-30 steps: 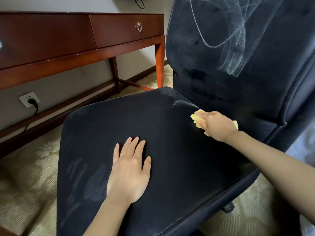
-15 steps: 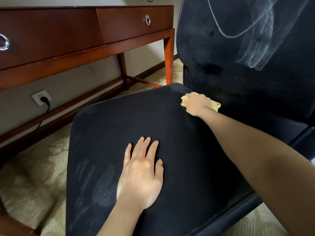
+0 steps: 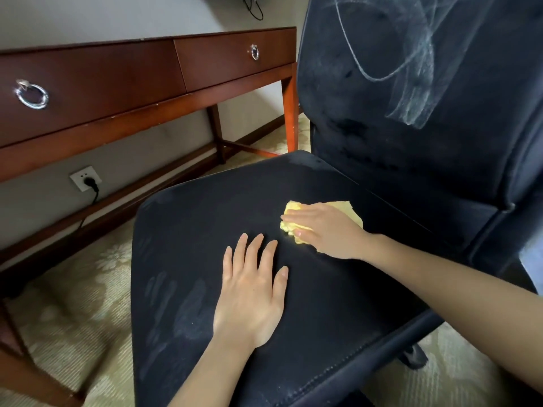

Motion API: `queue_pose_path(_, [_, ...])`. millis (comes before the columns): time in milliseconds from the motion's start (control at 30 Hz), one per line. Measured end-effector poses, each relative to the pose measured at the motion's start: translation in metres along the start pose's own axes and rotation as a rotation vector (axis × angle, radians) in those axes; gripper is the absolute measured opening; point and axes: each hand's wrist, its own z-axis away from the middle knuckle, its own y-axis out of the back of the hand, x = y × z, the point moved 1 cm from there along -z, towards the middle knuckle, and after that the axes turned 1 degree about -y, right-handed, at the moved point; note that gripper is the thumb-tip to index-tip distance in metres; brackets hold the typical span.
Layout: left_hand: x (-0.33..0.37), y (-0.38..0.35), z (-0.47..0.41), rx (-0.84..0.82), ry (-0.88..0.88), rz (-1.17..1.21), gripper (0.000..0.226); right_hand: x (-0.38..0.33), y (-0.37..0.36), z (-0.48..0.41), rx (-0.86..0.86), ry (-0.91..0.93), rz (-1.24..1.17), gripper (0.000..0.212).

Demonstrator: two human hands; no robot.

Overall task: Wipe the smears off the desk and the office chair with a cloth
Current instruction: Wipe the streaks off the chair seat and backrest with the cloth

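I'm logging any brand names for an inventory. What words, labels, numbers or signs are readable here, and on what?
None can be read.
The white marks on the chair backrest are scribbled smears, not letters.
The desk drawers, wall socket and yellow cloth under the right hand show no print. The chair seat under the left hand bears only faint smudges.

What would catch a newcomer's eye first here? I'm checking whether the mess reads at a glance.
Probably the white chalky scrawl high on the dark chair back. Next, the yellow cloth under the right hand on the seat, with the left hand flat beside faint smears.
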Motion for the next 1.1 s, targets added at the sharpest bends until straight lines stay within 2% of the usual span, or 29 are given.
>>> queue_pose_path(100, [0.006, -0.001, 0.001, -0.026, 0.006, 0.017, 0.073, -0.007, 0.006, 0.036, -0.013, 0.012, -0.037, 0.041])
queue_pose_path(233, [0.015, -0.003, 0.000, -0.040, 0.042, 0.164, 0.058, -0.015, 0.014, 0.090, -0.005, 0.022, -0.077, 0.042])
queue_pose_path(400, [0.023, 0.006, -0.006, -0.072, 0.141, 0.562, 0.046, -0.038, 0.021, 0.147, -0.060, 0.077, -0.057, 0.043])
queue_pose_path(467, [0.014, 0.015, -0.006, -0.068, 0.067, 0.620, 0.043, -0.049, 0.023, 0.163, -0.100, 0.132, -0.072, 0.041])
queue_pose_path(533, [-0.006, 0.025, -0.001, 0.016, -0.080, 0.510, 0.040, -0.060, 0.023, 0.172, -0.151, 0.199, -0.142, 0.041])
queue_pose_path(600, [-0.031, 0.034, 0.003, 0.087, -0.129, 0.357, 0.038, -0.065, 0.025, 0.174, -0.186, 0.251, -0.181, 0.040])
queue_pose_path(700, [-0.070, 0.037, 0.018, 0.033, 0.055, 0.155, 0.044, -0.067, 0.026, 0.152, -0.184, 0.263, -0.128, 0.039])
queue_pose_path(800, [-0.089, 0.031, 0.036, -0.036, 0.219, 0.065, 0.050, -0.068, 0.024, 0.110, -0.068, 0.145, -0.140, 0.037])
queue_pose_path(933, [-0.085, 0.029, 0.045, 0.045, 0.258, 0.028, 0.048, -0.065, 0.009, 0.042, 0.002, -0.013, -0.112, 0.020])
queue_pose_path(1033, [-0.081, 0.025, 0.047, 0.042, 0.301, 0.053, 0.048, -0.065, -0.003, -0.003, 0.050, -0.165, -0.052, 0.032])
queue_pose_path(1100, [-0.082, 0.024, 0.049, 0.034, 0.329, 0.071, 0.048, -0.074, -0.013, -0.027, 0.111, -0.271, -0.026, 0.033])
